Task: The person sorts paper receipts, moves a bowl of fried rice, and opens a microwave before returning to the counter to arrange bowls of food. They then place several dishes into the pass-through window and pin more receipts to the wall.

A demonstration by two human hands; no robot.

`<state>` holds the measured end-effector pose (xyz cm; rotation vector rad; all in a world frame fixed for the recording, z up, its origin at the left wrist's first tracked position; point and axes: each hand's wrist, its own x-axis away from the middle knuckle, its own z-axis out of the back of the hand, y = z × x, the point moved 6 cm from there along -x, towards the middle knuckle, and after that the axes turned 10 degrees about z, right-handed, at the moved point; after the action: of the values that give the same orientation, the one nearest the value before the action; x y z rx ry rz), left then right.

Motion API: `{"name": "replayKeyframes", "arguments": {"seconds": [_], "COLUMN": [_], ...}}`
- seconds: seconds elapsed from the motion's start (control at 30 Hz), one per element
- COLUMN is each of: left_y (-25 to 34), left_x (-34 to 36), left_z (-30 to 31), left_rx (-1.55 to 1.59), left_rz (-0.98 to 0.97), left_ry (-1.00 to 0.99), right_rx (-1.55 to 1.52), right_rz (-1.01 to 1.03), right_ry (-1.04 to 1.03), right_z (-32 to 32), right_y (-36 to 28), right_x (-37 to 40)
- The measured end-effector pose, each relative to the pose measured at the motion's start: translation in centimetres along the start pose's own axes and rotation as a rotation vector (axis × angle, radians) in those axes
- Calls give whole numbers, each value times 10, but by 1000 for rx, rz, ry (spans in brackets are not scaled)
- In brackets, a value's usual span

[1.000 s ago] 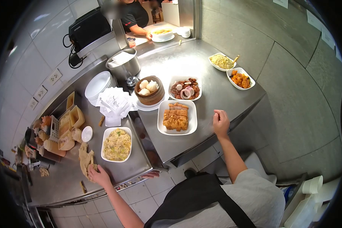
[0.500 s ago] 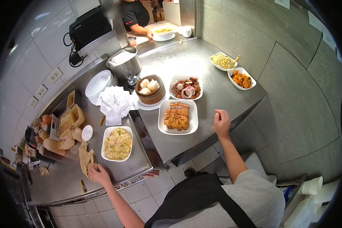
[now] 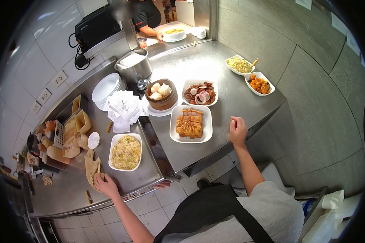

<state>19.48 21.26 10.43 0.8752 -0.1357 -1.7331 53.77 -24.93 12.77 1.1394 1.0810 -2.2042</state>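
My left hand [image 3: 106, 186] is at the front of the left counter, its fingers closed on the edge of a crumpled beige cloth [image 3: 91, 167]. A wooden clip lies on the cloth beside my fingertips. To the right of the cloth is a square bowl of fried rice [image 3: 125, 152]. My right hand [image 3: 238, 130] rests at the right counter's front edge, fingers curled in, with nothing visible in them. Nearest to it is a white dish of sliced crispy meat [image 3: 190, 124]. Behind that dish are a bowl of dark meat with onion rings [image 3: 199, 93] and a bamboo steamer of buns [image 3: 161, 94].
Two white bowls, of yellow food [image 3: 239, 65] and orange pieces [image 3: 259, 84], stand at the back right. Paper slips [image 3: 123, 107], stacked plates [image 3: 106, 90] and a metal pot [image 3: 134, 67] are at centre left. Beyond the pass, a person's hand [image 3: 159, 36] touches a plate.
The view has shifted very slightly. Both my hands and the dishes otherwise look the same.
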Motion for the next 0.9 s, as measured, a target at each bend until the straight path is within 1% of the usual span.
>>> {"name": "replayKeyframes", "arguments": {"seconds": [0.33,0.43,0.53,0.63,0.7,0.77,0.8,0.83,0.9], "left_y": [2,0,1,3,8,11,13,14,19], "left_x": [0,-1,-1,0,1,0,1,2,4], "left_z": [1,3,0,3,8,14,19,20,27], "left_rx": [14,-56,-15,23,49,125,83,81,102], "left_rz": [21,58,-22,-12,-12,58,5,7,-32], "left_ry": [-9,-28,-17,-13,14,26,107,105,164], "right_rx": [-2,6,-8,-22,-26,-27,-13,3,17], "right_rz": [9,-23,-9,-16,-15,-13,-16,-18,-6], "right_ry": [0,6,-16,-27,-31,-35,-50,-62,-80], "right_z": [0,-1,-3,-4,-4,-4,-5,-4,-5], "right_y": [0,1,1,3,3,1,0,0,1], "right_x": [0,1,1,2,2,1,2,2,2]}}
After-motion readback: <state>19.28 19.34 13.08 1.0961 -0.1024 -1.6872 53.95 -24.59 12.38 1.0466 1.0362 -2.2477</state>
